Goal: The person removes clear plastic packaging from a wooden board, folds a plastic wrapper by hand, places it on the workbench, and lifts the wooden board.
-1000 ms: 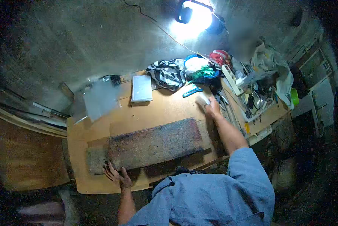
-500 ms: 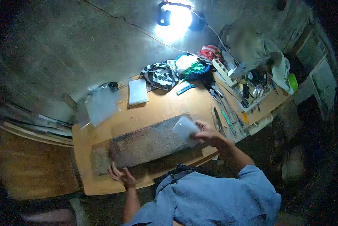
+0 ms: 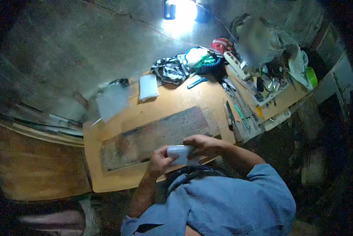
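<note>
Both hands [image 3: 158, 162] [image 3: 205, 145] on a whitish packet [image 3: 178, 157], any print unreadably blurred

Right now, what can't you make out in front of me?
All in the head view:
- Left hand: some fingers are hidden behind the whitish piece.
- Whitish piece: its right end is covered by the right hand.
- Lamp: glare washes out its face; the top edge cuts it off.
- Small items in the tray: too tiny and jumbled.
</note>
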{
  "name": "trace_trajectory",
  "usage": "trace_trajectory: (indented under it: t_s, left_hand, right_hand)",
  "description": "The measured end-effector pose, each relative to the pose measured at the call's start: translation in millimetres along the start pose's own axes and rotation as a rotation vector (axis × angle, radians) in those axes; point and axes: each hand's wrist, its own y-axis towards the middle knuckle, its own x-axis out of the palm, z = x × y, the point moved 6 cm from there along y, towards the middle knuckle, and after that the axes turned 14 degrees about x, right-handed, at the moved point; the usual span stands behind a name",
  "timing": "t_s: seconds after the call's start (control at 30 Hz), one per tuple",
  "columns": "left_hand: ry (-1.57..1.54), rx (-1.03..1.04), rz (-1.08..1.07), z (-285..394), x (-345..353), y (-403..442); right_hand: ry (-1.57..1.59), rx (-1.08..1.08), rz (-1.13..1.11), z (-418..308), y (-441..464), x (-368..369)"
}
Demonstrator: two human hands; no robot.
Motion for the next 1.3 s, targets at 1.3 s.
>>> trace_trajectory:
  t_s: [1.3]
  left_hand:
    - [-0.238,0.196,0.449,-33,-2,-6]
  right_hand:
    - [0.368,-0.176,0.437,32,25,18]
